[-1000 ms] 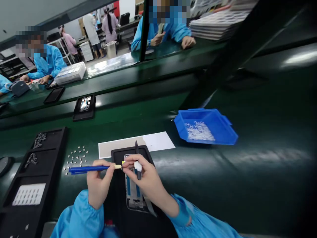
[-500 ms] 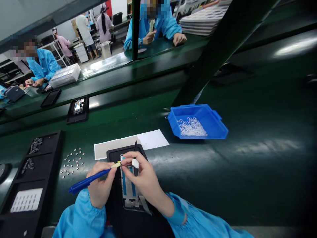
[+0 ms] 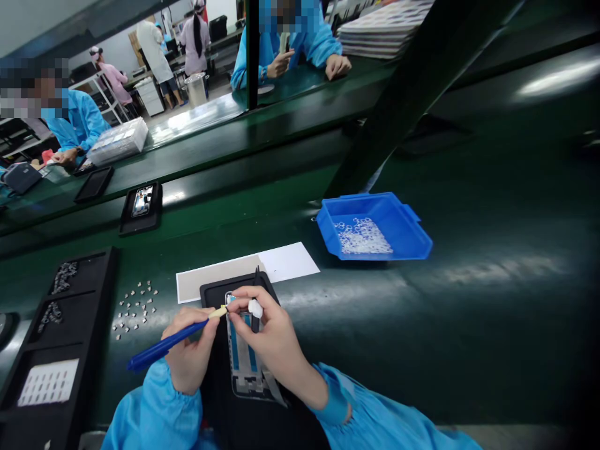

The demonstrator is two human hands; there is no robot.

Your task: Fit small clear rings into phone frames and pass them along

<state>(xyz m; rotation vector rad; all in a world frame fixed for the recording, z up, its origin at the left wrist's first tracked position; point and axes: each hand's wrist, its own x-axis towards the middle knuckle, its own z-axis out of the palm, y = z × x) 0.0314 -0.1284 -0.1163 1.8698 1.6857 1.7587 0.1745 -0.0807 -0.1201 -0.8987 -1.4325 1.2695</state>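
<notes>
My left hand [image 3: 194, 350] is closed around a blue pen-like tool [image 3: 164, 345] with a pale yellow tip, slanting up to the right. At that tip, the thumb and forefinger of my right hand [image 3: 272, 334] pinch together; whatever tiny part sits there is too small to name. Black tweezers [image 3: 256, 275] are held in my right hand, points away from me, with a white piece [image 3: 255, 307] showing at the fingers. Below both hands lies a phone frame [image 3: 244, 359] with blue strips, resting in a black tray [image 3: 215, 375]. My right hand hides part of the frame.
A partitioned black tray [image 3: 96, 300] and scattered small metal parts [image 3: 135, 306] lie left. Beyond my hands are a white-edged card [image 3: 295, 259] and a blue bin [image 3: 407, 234] of small white rings. A dark post [image 3: 389, 112] slants across; people sit opposite.
The view has shifted slightly. My two hands keep the same grip and nearly the same position over the phone frame.
</notes>
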